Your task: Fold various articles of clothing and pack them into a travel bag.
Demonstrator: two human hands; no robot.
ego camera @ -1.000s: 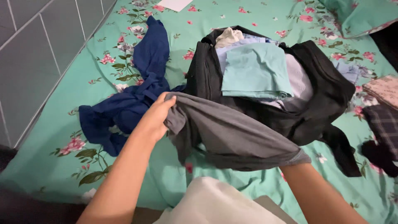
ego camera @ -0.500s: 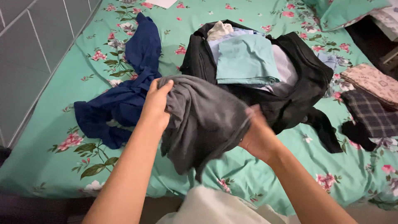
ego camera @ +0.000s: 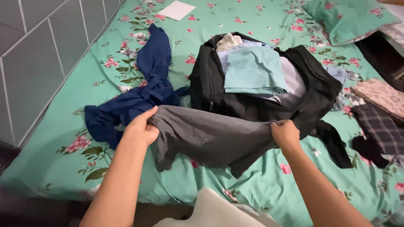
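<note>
- Grey garment [ego camera: 210, 136] held stretched out between both hands, over the front of the bed [ego camera: 54, 138], just in front of the black bag [ego camera: 206, 84]; its lower edge sags onto the bedsheet.
- Left hand [ego camera: 141, 128] clamped on the garment's left end, fingers curled over a bunched corner.
- Right hand [ego camera: 285, 133] clamped on the right end, fabric pinched at the top edge.
- Black bag lies open behind the garment, packed with folded clothes: a folded pale teal piece [ego camera: 254, 71] on top, a white item [ego camera: 229, 41] at the far end, light blue and lilac layers underneath.
- Dark blue garment [ego camera: 139, 92] crumpled on the bed left of the bag, touching the left hand's side of the grey one.
- Right of the bag: dark plaid folded cloth [ego camera: 378, 126] and a beige patterned one [ego camera: 381, 94] beyond it.
- White paper sheet [ego camera: 176, 9] at the far edge of the bed, well apart.
- Matching floral pillow [ego camera: 349, 17] top right.
- Grey tiled wall [ego camera: 33, 54] along the bed's left side.
</note>
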